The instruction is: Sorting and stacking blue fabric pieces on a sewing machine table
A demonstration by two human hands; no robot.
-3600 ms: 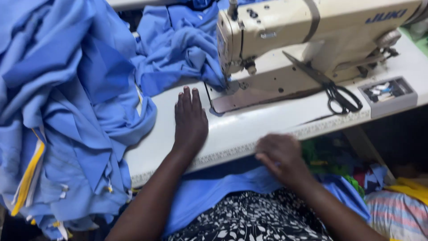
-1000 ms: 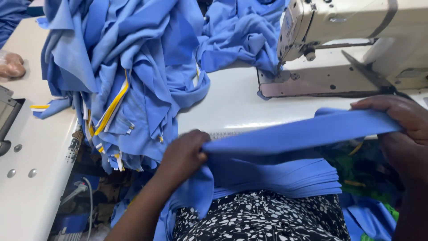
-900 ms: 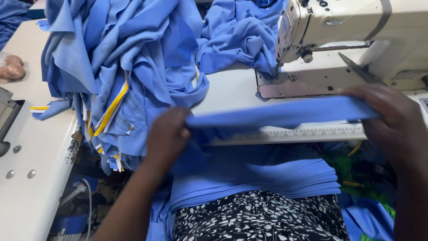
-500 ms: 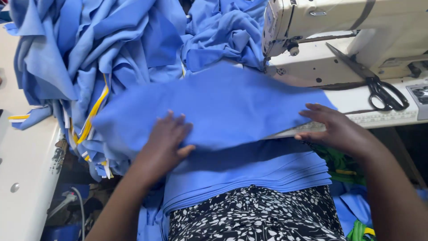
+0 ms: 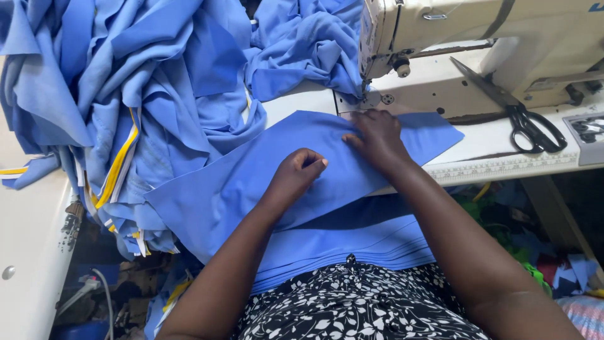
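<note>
Your blue fabric panel, held stretched in the air a second ago, now lies flat on the tabletop. Your left hand presses it with fingers curled together; your right hand pins it just short of the sewing machine. The needle is hidden.

At the far right edge of your table sits a small rectangular grey tray or box with a dark panel on top; it may be a control unit, but the frame cuts it off. High on the right of your cream sewing machine, a corner of blue lettering shows.
</note>
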